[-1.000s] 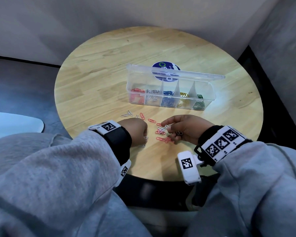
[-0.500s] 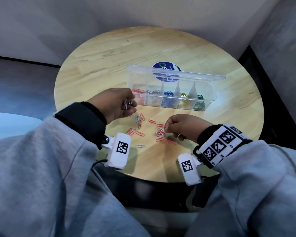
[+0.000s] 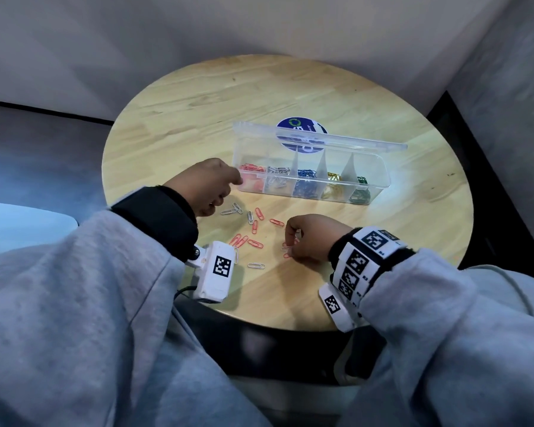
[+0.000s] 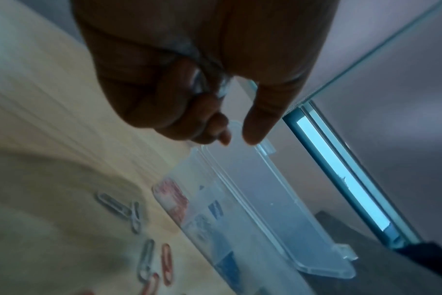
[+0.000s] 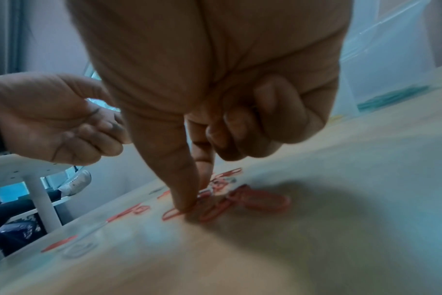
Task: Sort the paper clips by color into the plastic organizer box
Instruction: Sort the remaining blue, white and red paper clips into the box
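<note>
Since half a second ago, the left hand point(image 3: 204, 185) has travelled from above the loose clips to the left end of the organizer box point(image 3: 379, 167), while the right hand point(image 3: 309, 238) has stayed low over its pile. In the left wrist view the left fingers point(image 4: 209, 127) are curling in with the thumb standing slightly apart; something pale is glinting inside the curl, but I cannot tell whether a clip is in there. It is hovering by the red and white compartments, probably so a clip can drop straight in. The right hand is pressing thumb and forefinger together on a red clip point(image 5: 179, 213) in the tangled red pile point(image 3: 289, 249), likely pinning it against the wooden table point(image 3: 198, 112) to separate it. Other red and white clips point(image 3: 255, 226) are lying scattered between the hands, well short of the box, whose lid is standing open behind it to keep every compartment reachable.
</note>
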The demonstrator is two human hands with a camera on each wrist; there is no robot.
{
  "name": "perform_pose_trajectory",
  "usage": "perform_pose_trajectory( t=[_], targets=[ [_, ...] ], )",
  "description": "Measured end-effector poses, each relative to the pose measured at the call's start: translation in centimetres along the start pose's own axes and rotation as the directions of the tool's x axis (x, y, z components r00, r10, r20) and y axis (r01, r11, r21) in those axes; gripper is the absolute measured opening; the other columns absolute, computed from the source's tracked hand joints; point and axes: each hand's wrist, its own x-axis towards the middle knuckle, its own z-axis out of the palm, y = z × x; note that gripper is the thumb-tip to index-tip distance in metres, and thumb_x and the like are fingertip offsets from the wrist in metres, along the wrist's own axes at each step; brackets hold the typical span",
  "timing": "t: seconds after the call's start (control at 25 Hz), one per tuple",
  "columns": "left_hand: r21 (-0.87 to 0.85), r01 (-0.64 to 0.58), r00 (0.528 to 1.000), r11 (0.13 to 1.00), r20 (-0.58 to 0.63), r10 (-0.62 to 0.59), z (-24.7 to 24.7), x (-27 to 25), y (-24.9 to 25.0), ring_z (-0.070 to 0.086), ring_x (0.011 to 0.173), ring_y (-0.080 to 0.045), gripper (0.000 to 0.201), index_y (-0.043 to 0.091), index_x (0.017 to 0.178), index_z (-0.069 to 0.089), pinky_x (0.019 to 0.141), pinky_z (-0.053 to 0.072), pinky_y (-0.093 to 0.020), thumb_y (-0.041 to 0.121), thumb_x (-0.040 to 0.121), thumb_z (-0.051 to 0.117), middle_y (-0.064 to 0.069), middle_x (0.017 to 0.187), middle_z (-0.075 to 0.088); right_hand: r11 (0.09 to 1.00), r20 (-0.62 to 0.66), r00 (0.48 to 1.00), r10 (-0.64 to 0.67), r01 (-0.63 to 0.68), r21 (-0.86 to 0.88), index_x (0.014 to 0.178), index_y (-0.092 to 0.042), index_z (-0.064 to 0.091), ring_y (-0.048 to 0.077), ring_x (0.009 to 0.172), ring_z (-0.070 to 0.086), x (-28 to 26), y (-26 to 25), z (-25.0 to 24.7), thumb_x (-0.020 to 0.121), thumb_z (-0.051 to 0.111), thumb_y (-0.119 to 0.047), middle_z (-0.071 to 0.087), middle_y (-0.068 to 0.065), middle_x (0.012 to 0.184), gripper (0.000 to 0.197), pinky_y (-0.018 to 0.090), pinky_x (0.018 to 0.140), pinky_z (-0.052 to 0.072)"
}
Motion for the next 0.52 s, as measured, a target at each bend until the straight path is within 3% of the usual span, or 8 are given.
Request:
perform_pose_trajectory(
  t=[0.08, 0.16, 0.36, 0.52],
  targets=[
    [0.432, -0.070, 0.997, 0.899, -0.003, 0.079, -0.5, 0.7, -0.5, 0.041, 0.060, -0.015, 0.005, 0.020, 0.088, 0.055, 0.050, 0.028, -0.022, 0.021, 0.085, 0.058, 0.005, 0.067, 0.046, 0.997, 0.023, 1.000, -0.015, 0.017, -0.071, 0.067, -0.024, 0.052, 0.015, 0.071, 0.055, 0.1, 0.0, 0.0, 0.080, 0.066, -0.016, 0.060, -0.005, 0.079, 0.020, 0.023, 0.055, 0.041],
    [0.680, -0.062, 0.996, 0.730, -0.010, 0.093, -1.1, 1.2, -1.2, 0.049, 0.075, -0.018, 0.015, 0.024, 0.098, 0.059, 0.055, 0.032, -0.022, 0.019, 0.083, 0.059, 0.008, 0.074, 0.049, 0.993, 0.035, 0.999, -0.034, 0.038, -0.114, 0.068, -0.022, 0.053, 0.015, 0.072, 0.053, 0.0, 0.2, 0.0, 0.080, 0.067, -0.017, 0.058, -0.003, 0.076, 0.018, 0.025, 0.059, 0.041],
    [0.774, -0.081, 0.995, 0.628, 0.025, 0.097, -0.8, 2.2, -2.1, 0.050, 0.084, -0.020, 0.039, 0.033, 0.120, 0.056, 0.060, 0.035, -0.026, 0.015, 0.085, 0.054, 0.002, 0.090, 0.050, 0.979, 0.001, 1.000, -0.013, 0.013, 0.205, 0.069, -0.021, 0.057, 0.004, 0.056, 0.047, -1.1, 2.0, -1.8, 0.079, 0.069, -0.017, 0.055, -0.010, 0.061, 0.016, 0.019, 0.052, 0.035],
    [0.826, -0.108, 0.994, 0.552, 0.072, 0.086, 0.3, 3.3, -2.6, 0.051, 0.085, -0.019, 0.041, 0.036, 0.116, 0.058, 0.068, 0.037, -0.026, 0.013, 0.083, 0.055, 0.003, 0.088, 0.049, 0.956, -0.042, 0.999, -0.006, 0.017, 0.293, 0.068, -0.020, 0.055, 0.004, 0.054, 0.043, -1.2, 2.7, -2.4, 0.081, 0.069, -0.019, 0.049, -0.010, 0.058, 0.019, 0.018, 0.053, 0.032]
  ],
)
